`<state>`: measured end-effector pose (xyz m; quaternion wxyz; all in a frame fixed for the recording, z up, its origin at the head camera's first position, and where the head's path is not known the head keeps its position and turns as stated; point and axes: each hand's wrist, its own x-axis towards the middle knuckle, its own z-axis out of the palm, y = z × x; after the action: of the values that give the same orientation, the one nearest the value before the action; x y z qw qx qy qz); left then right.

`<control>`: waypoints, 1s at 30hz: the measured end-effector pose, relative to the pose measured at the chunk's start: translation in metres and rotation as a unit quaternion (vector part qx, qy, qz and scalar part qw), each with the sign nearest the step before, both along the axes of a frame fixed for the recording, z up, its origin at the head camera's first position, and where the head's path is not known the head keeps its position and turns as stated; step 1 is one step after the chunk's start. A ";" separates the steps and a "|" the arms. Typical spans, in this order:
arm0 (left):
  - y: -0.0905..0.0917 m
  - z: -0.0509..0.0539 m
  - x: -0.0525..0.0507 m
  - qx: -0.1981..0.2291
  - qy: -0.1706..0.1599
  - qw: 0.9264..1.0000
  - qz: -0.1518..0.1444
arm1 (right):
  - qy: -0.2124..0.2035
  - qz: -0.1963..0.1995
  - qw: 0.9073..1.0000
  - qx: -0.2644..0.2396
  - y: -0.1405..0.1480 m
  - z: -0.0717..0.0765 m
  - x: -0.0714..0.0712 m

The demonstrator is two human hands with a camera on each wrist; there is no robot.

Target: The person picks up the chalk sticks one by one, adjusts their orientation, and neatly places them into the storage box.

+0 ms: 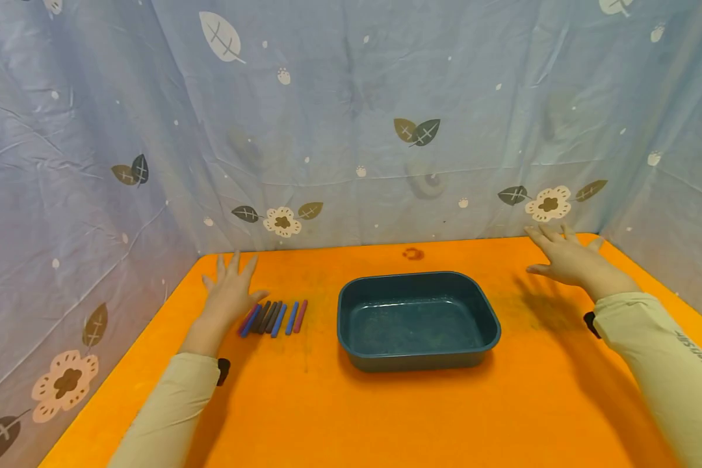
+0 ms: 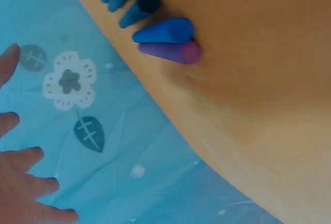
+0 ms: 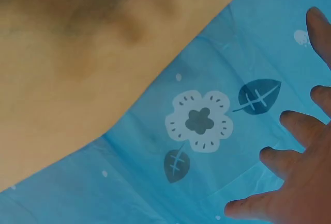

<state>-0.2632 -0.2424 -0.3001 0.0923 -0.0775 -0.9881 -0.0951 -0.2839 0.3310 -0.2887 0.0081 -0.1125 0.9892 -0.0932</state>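
Note:
My left hand hovers with spread fingers above the left part of the table, beside a row of short coloured sticks, like chalk or crayons, and holds nothing. In the row are blue sticks, dark brown or black sticks and a red stick. The left wrist view shows a blue stick touching a purple-pink one. A deep dark teal tray stands mid-table, with no sticks in it. Far right, my right hand is raised, fingers spread, holding nothing.
The orange tabletop carries a reddish-brown ring mark near its back edge and dark smudges at the right. A grey-blue curtain with leaves and flowers hangs behind and along both sides.

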 end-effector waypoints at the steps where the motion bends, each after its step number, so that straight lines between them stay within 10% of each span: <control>1: -0.001 -0.001 0.001 0.002 -0.002 1.000 0.001 | 0.002 0.000 1.000 0.002 0.000 0.000 0.000; 12: -0.015 -0.017 0.007 0.014 -0.007 1.000 -0.003 | 0.028 0.010 0.999 0.025 -0.004 0.000 -0.001; 21: -0.030 -0.031 0.009 0.093 -0.097 0.991 -0.005 | 0.055 0.016 0.998 0.023 -0.020 0.004 0.009; 30: -0.036 -0.032 0.007 0.158 -0.128 0.979 0.013 | 0.070 0.028 0.995 -0.068 -0.042 0.000 0.022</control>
<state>-0.2564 -0.2786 -0.3320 -0.0226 -0.0363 -0.9653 -0.2577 -0.2624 0.2893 -0.2885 -0.0662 -0.1470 0.9751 -0.1523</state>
